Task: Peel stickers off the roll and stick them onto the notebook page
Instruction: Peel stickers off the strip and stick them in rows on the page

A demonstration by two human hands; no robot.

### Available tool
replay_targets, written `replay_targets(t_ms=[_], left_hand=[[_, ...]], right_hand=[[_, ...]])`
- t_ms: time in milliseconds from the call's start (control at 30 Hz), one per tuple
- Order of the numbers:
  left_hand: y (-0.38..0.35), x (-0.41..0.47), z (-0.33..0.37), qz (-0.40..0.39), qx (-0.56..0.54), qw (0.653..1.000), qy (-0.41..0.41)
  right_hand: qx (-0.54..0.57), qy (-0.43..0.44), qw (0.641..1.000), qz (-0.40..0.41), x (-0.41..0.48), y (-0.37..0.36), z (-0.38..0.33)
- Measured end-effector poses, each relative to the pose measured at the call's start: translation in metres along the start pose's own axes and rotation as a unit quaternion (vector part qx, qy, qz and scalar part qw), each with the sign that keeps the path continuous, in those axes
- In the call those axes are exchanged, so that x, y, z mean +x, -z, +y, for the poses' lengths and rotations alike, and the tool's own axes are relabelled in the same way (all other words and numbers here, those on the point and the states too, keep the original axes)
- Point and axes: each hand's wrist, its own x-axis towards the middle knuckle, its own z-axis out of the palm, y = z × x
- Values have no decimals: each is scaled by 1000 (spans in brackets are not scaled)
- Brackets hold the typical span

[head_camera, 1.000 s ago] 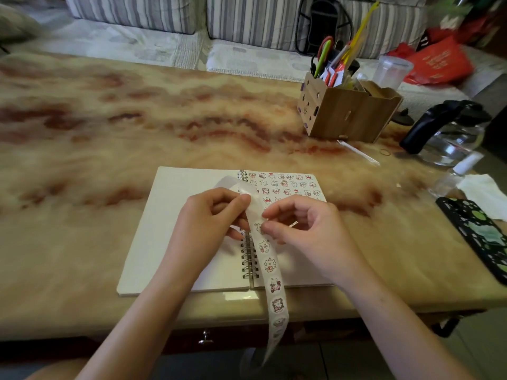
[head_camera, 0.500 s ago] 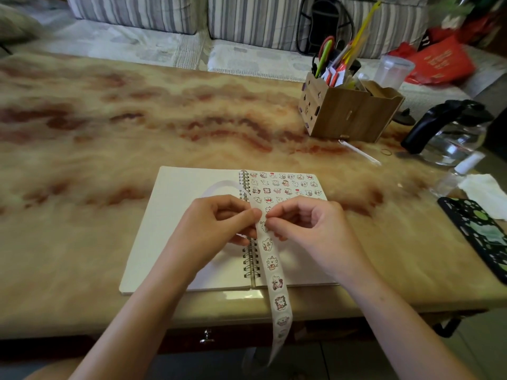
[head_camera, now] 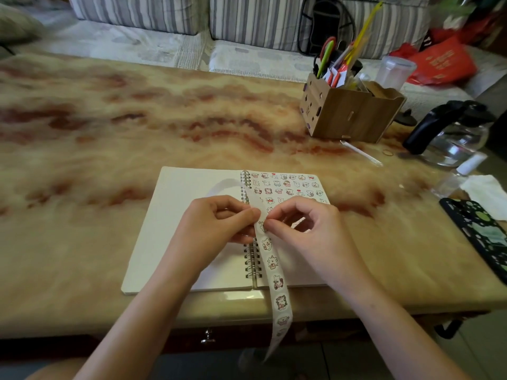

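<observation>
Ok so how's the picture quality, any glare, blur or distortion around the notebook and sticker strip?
Head view: a glare patch sits on the glossy table edge just below the notebook; the sticker strip reads sharp over the notebook, softer at its hanging end; wide-angle distortion bows the table's edges; the far corners blur.

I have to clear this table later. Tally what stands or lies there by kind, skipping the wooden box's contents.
Spiral notebook: 1
Sticker strip: 1
Wooden organiser box: 1
Glass kettle: 1
Small clear bottle: 1
Tissue: 1
Patterned phone case: 1
Rubber band: 1
White stick: 1
Clear plastic cup: 1
Total: 10
</observation>
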Motion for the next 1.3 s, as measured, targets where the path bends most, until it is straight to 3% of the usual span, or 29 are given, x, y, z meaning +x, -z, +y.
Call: replay_targets(t_ms=[200, 500, 700, 867, 1300], left_hand=[[0, 1, -1, 5, 9, 1000, 6], [5, 0, 1, 8, 1, 1000, 12], [11, 4, -1, 37, 24, 999, 10], [16, 5, -2, 52, 43, 997, 23], [16, 7, -6, 44, 70, 996, 27]], right_hand=[[-17, -13, 1000, -7, 0, -2, 2], [-33, 47, 998, -29, 0, -1, -3], [90, -46, 994, -37, 8, 4, 4], [84, -138, 986, -48, 13, 2, 15], [19, -150, 988, -32, 16, -7, 20]])
